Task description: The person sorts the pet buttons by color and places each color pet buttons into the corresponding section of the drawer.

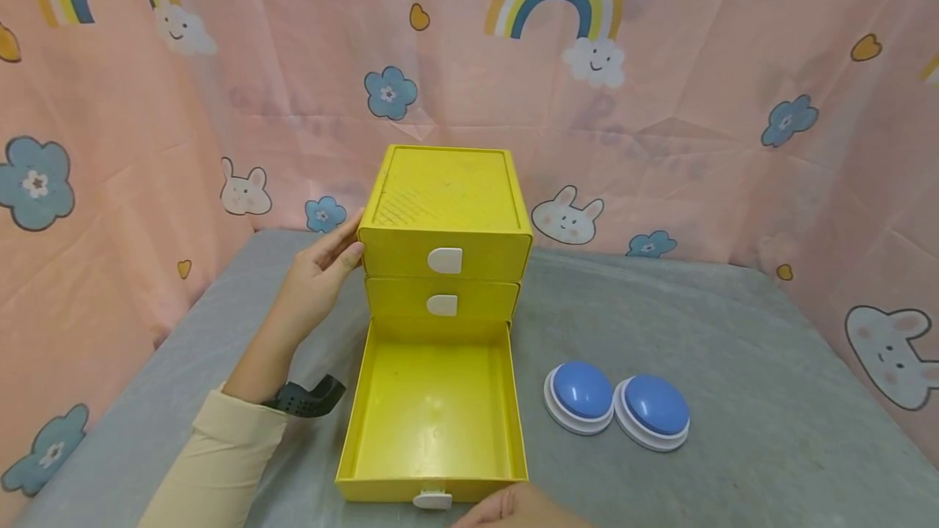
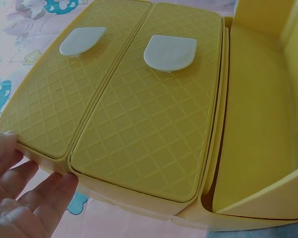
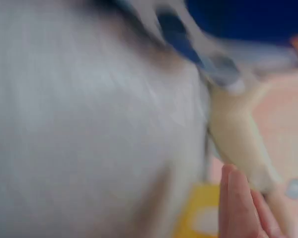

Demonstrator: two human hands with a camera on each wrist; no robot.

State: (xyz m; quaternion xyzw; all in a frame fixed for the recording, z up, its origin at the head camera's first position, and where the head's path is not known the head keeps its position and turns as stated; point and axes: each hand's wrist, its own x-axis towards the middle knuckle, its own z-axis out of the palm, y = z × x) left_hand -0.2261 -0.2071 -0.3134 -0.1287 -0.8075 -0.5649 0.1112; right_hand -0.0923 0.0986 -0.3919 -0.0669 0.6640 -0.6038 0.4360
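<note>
A yellow cabinet of drawers (image 1: 447, 194) stands on the grey cloth, its upper two drawer fronts flush. The bottom drawer (image 1: 433, 414) is pulled far out, its bare yellow floor showing. My left hand (image 1: 311, 279) rests on the cabinet's left side near the top. In the left wrist view its fingers (image 2: 62, 191) lie fairly straight along the side wall, and the thumb is at the front edge. My right hand (image 1: 524, 508) is at the drawer's front right corner, partly cut off by the frame. In the blurred right wrist view its fingers (image 3: 238, 203) look extended, holding nothing visible.
Two blue dome buttons, a left one (image 1: 583, 389) and a right one (image 1: 653, 406), sit on white bases right of the drawer. A pink patterned curtain (image 1: 455, 112) hangs behind the grey-covered table (image 1: 734, 349). White pull tabs (image 1: 445, 260) stick out from the drawer fronts.
</note>
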